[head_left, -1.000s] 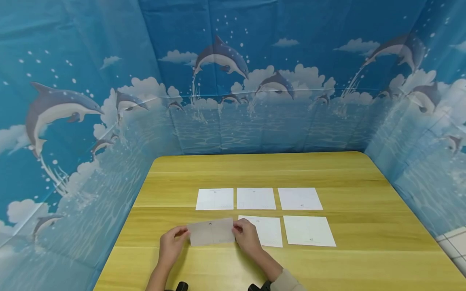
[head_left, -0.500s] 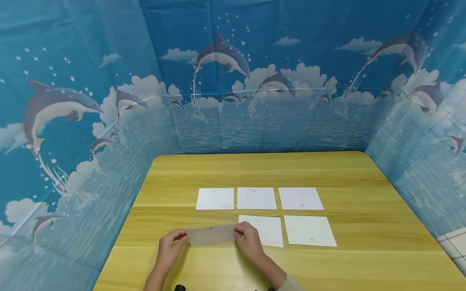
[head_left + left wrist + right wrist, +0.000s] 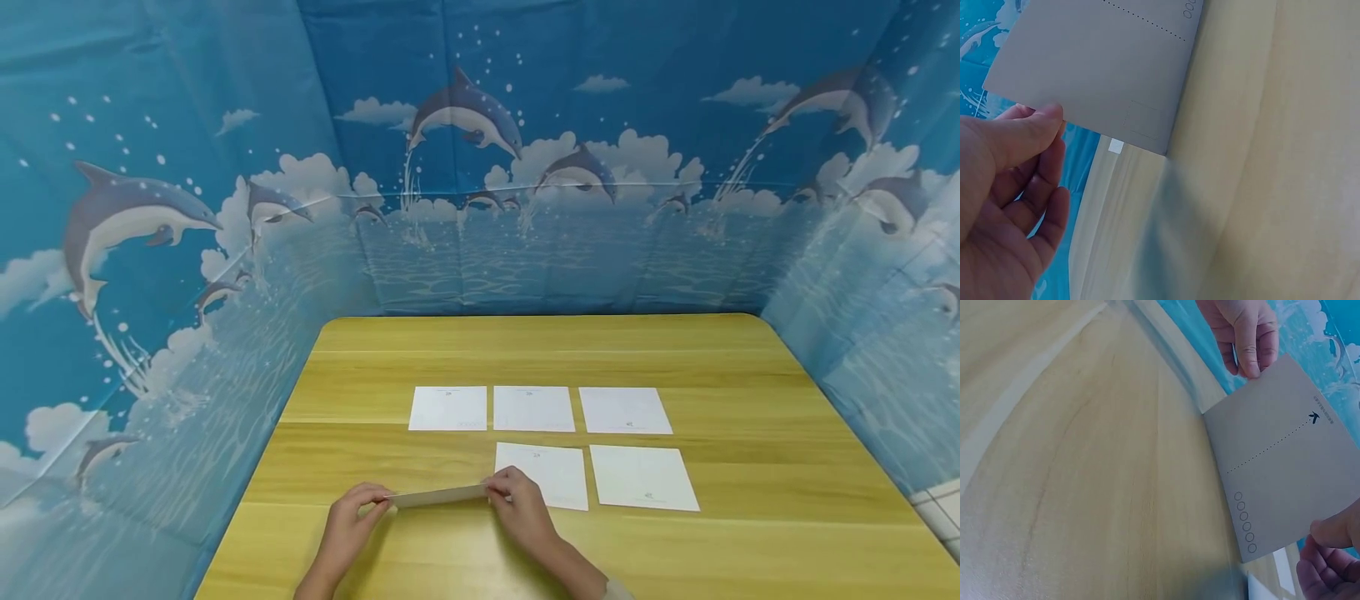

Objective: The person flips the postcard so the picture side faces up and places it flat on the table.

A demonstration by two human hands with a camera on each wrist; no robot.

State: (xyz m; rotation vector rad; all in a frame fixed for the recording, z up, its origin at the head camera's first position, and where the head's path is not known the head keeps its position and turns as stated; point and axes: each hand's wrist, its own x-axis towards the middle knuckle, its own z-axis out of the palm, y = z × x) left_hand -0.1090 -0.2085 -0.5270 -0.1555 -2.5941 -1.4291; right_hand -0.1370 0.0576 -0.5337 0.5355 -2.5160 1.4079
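Between both hands a postcard [image 3: 438, 497] is held up near the table's front, seen almost edge-on in the head view. My left hand [image 3: 354, 523] pinches its left edge between thumb and fingers. At the opposite edge, my right hand [image 3: 523, 515] does the same. The right wrist view shows the postcard [image 3: 1285, 456] with a dotted line, a small bird mark and a column of circles. In the left wrist view, a faint stamp box shows near one corner of the postcard [image 3: 1097, 69], whose lower edge is close to the wood.
Behind the hands, three white cards lie in a back row: left [image 3: 447, 408], middle [image 3: 534, 408] and right [image 3: 626, 410]. Two more, one [image 3: 551, 471] partly behind the right hand and another [image 3: 643, 477], form a front row. A dolphin-print curtain [image 3: 525, 250] surrounds the wooden table [image 3: 750, 550].
The held postcard has tipped from showing its printed face to nearly edge-on in the head view, its upper edge coming down. Both hands keep their pinch; the cards on the table stay put.
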